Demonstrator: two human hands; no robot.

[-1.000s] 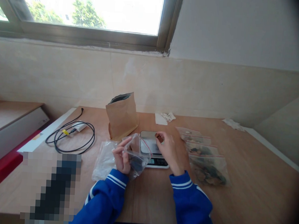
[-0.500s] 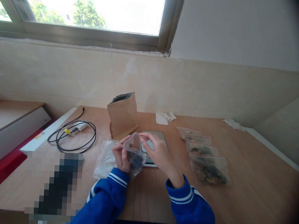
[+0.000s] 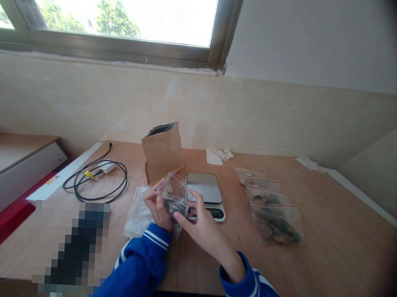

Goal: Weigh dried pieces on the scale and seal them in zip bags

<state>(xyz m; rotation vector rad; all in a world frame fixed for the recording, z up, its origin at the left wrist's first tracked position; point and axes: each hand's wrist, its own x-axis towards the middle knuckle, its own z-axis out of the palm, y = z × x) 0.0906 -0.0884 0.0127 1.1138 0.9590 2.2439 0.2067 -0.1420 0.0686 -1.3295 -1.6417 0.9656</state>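
My left hand (image 3: 159, 210) is closed on the left side of a clear zip-lock bag (image 3: 175, 192), whose mouth gapes upward. Something dark lies in the bag's lower part; its kind I cannot make out. On the bag's right side, my right hand (image 3: 205, 226) has its thumb in front and its fingers behind, gripping the plastic. Just beyond the hands sits a digital scale (image 3: 204, 188) with a silver plate and a dark display. A stack of clear plastic bags (image 3: 138, 214) lies under and left of my left hand.
An open brown paper pouch (image 3: 163, 153) stands behind the bag. Several filled zip-lock bags (image 3: 276, 225) lie in a row at right. A coiled black cable (image 3: 125, 180) with a white adapter is at left, near a pixelated dark object (image 3: 77, 244). Crumpled tissue (image 3: 224, 155) lies by the wall.
My right hand has come down from the bag's upper rim to its right side. The bag has shifted slightly left, and more of the scale shows.
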